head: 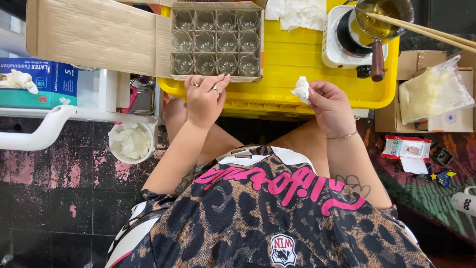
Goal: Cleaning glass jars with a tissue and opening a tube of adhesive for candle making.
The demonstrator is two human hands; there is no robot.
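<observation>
Left hand (205, 99): your fingers lie together, flat on the cardboard box (216, 42) of glass jars, steadying its near edge.
Right hand (331, 106): your fingers pinch a crumpled white tissue (301, 89), held ready above the yellow tray (292, 59).

Free room and obstacles on the yellow surface (297, 59). Open passage: the bare yellow strip between the cardboard box of glass jars (216, 42) and the white hot plate (342, 42), reaching back to the white paper towels (297, 12). The box's flap (94, 34) blocks one side; the pot (382, 17) with its handle and the chopsticks (426, 32) (slanting out over the edge) block the other. Both hands sit at the near rim.
</observation>
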